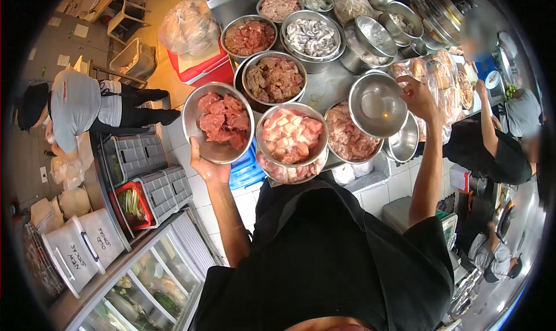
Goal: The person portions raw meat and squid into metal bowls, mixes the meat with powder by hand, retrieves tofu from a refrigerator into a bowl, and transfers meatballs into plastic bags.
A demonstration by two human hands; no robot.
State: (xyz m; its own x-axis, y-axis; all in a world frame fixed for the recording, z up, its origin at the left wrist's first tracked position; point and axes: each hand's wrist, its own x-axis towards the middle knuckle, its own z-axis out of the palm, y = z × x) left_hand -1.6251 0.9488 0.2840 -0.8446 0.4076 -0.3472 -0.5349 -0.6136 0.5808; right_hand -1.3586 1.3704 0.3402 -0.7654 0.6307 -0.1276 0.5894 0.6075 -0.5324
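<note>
My left hand (pixel 207 168) is closed on the near rim of a steel bowl (pixel 191 118), which holds chunks of red meat (pixel 223 122). Between the fingers of my right hand (pixel 418 98) is the rim of a bare steel bowl (pixel 379 105), tilted over a bowl of pale minced-looking meat (pixel 347 137). Directly in front of me, a bowl of pink, fatty meat cubes (pixel 291 135) rests on another bowl of meat (pixel 292 173). Beside my right forearm lies one more steel bowl (pixel 403 140), partly covered by the one I hold.
Across the steel counter (pixel 324 88) stand bowls of brownish meat (pixel 272 79), red meat (pixel 250 37) and whitish strips (pixel 313 37). Bagged food (pixel 443 79) lies at right. A red cooler (pixel 200 65) is at left. One co-worker (pixel 87 102) stands left; others (pixel 480 140) are at right.
</note>
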